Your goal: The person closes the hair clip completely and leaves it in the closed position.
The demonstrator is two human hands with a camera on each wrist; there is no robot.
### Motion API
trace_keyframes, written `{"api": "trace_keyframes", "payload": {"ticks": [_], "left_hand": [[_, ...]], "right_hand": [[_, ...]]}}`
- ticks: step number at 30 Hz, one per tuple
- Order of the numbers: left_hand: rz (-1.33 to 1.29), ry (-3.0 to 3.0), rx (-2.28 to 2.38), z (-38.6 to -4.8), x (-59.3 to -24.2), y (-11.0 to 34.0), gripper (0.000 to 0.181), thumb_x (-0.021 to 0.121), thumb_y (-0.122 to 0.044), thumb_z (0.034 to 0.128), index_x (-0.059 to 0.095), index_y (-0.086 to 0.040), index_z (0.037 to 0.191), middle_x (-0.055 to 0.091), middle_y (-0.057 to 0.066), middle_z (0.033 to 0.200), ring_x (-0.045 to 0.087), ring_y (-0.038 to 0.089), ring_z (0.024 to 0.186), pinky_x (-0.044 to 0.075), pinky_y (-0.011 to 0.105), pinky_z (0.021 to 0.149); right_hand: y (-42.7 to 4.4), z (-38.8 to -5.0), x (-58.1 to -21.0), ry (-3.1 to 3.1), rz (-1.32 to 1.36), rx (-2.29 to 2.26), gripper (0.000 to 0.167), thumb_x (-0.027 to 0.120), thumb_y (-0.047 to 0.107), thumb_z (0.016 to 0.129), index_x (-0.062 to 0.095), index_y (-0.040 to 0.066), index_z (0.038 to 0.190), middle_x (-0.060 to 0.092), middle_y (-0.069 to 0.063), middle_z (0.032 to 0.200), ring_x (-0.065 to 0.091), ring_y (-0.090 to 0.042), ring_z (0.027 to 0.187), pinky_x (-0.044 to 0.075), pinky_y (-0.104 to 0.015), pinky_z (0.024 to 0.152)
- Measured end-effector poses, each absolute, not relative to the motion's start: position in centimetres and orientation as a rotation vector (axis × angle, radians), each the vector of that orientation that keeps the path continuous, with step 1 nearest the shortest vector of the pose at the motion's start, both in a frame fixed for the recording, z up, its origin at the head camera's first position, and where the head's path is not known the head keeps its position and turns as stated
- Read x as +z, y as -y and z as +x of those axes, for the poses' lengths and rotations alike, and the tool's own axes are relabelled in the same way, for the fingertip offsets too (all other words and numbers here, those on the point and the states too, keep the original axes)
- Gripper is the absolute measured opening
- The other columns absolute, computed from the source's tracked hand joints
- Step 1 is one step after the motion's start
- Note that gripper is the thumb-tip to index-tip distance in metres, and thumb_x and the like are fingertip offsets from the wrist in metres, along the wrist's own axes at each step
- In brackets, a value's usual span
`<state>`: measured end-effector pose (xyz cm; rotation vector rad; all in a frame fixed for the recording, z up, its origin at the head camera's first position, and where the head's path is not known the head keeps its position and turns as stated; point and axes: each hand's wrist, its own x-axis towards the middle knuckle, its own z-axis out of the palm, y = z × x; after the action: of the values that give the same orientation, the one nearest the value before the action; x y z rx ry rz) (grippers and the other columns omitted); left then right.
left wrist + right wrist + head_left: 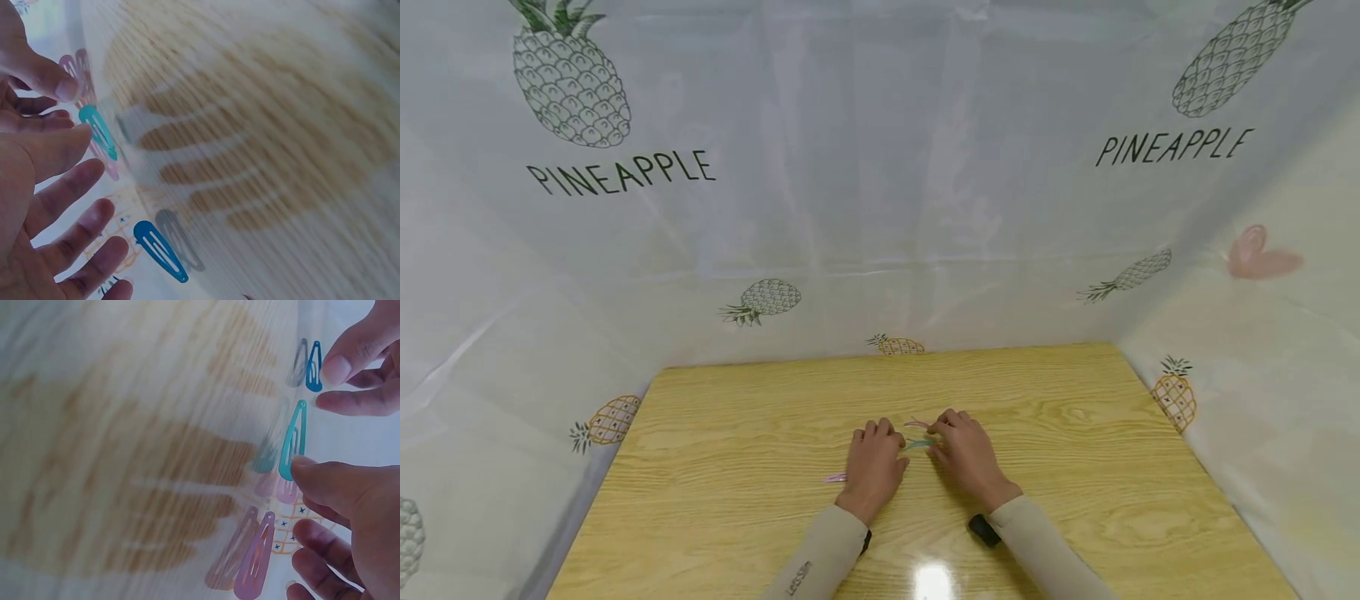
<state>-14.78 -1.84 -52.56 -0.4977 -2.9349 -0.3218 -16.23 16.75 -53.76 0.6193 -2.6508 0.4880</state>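
A teal snap hair clip (919, 443) lies on the tabletop between the two hands. In the right wrist view, the thumb of my right hand (966, 450) touches its wide end; whether another finger backs it is hidden. A pink hair clip (919, 423) lies just beyond the teal one. Under the right hand lies a mauve hair clip (247, 591). My left hand (876, 462) hovers beside the teal clip's narrow end, its fingers spread. Near those fingers is a blue hair clip (142, 228), which the hand hides in the head view.
Left of the left hand lies a purplish-pink hair clip (835, 478). A small black object (984, 530) shows by the right cuff. The wooden table (737, 417) is bordered at its back and sides by a pale pineapple-printed sheet (880, 208). Light glares off its near edge.
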Motion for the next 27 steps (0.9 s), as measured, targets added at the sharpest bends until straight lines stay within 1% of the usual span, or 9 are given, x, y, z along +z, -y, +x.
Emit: {"api": "trace_keyframes", "payload": {"ticks": [7, 10, 16, 21, 24, 27], "left_hand": [[-0.494, 2.93, -0.302, -15.0, -53.0, 1.5, 0.017, 0.086, -0.032, 0.0905, 0.081, -0.019, 0.1, 0.06, 0.0, 0.104, 0.054, 0.022, 0.098, 0.05, 0.042, 0.093], [-0.49, 2.919, -0.296, -15.1, -53.1, 1.4, 0.016, 0.087, -0.031, 0.0894, 0.08, -0.019, 0.096, 0.059, 0.0, 0.102, 0.054, 0.022, 0.096, 0.05, 0.041, 0.09], [-0.449, 2.926, -0.228, -15.1, -53.2, 1.2, 0.016, 0.088, -0.032, 0.0892, 0.079, -0.02, 0.096, 0.059, 0.0, 0.098, 0.053, 0.021, 0.092, 0.05, 0.04, 0.087], [-0.453, 2.906, -0.236, -15.5, -53.2, 1.0, 0.014, 0.089, -0.029, 0.0875, 0.08, -0.02, 0.093, 0.061, -0.001, 0.099, 0.053, 0.021, 0.091, 0.048, 0.038, 0.085], [-0.46, 2.903, -0.233, -15.7, -53.3, 0.7, 0.011, 0.089, -0.027, 0.0875, 0.08, -0.021, 0.089, 0.061, -0.002, 0.099, 0.054, 0.02, 0.092, 0.048, 0.038, 0.085], [-0.46, 2.916, -0.218, -15.7, -53.3, 0.4, 0.012, 0.088, -0.027, 0.0886, 0.079, -0.022, 0.083, 0.061, -0.002, 0.099, 0.054, 0.019, 0.092, 0.048, 0.038, 0.085]], "right_hand": [[-16.5, -16.5, -54.3, 2.697, 0.608, 0.497, 0.022, 0.093, 0.01, 0.08, 0.079, 0.009, 0.096, 0.064, -0.003, 0.098, 0.062, -0.023, 0.09, 0.055, -0.044, 0.081], [-16.3, -16.6, -54.4, 2.708, 0.606, 0.513, 0.02, 0.093, 0.011, 0.081, 0.079, 0.01, 0.095, 0.064, -0.002, 0.097, 0.061, -0.023, 0.09, 0.055, -0.044, 0.081], [-16.0, -16.6, -54.2, 2.749, 0.575, 0.554, 0.016, 0.091, 0.01, 0.083, 0.078, 0.01, 0.093, 0.063, -0.001, 0.098, 0.06, -0.023, 0.091, 0.053, -0.044, 0.081], [-15.8, -16.7, -54.0, 2.768, 0.549, 0.538, 0.014, 0.091, 0.008, 0.083, 0.078, 0.012, 0.088, 0.063, 0.0, 0.095, 0.06, -0.022, 0.09, 0.053, -0.043, 0.08], [-15.6, -16.7, -54.0, 2.771, 0.556, 0.532, 0.014, 0.089, 0.005, 0.085, 0.078, 0.013, 0.085, 0.063, 0.001, 0.092, 0.059, -0.022, 0.087, 0.053, -0.043, 0.079], [-15.6, -16.7, -54.0, 2.776, 0.566, 0.52, 0.013, 0.087, 0.004, 0.086, 0.079, 0.014, 0.084, 0.063, 0.001, 0.091, 0.059, -0.02, 0.086, 0.053, -0.042, 0.079]]}}
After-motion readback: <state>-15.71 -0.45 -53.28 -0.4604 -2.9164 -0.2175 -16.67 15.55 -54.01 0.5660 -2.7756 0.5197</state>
